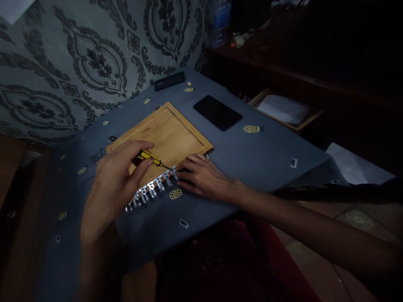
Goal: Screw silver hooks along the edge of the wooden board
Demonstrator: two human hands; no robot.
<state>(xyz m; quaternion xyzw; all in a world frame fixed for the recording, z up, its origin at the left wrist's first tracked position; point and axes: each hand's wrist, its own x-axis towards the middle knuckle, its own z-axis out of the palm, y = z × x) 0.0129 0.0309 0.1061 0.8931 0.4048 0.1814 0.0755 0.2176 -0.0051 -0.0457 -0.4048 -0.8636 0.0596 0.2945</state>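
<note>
My left hand [118, 178] is closed around a yellow-and-black screwdriver [151, 158], whose tip points down to the right at the near edge of a wooden tray [176, 130]. A row of several shiny metal brackets [151, 189] lies along that near edge on the grey cloth. My right hand [203, 176] rests palm down beside the right end of the row, fingers pressed on a small dark part next to the screwdriver tip. What lies under those fingers is hidden.
The table [267, 155] wears a grey cloth with yellow dots. A black phone [218, 112] lies beyond the tray, and a dark slim case [170, 80] sits near the patterned wall. A plastic bottle [220, 21] stands on a dark shelf. An open drawer [285, 110] holds white paper.
</note>
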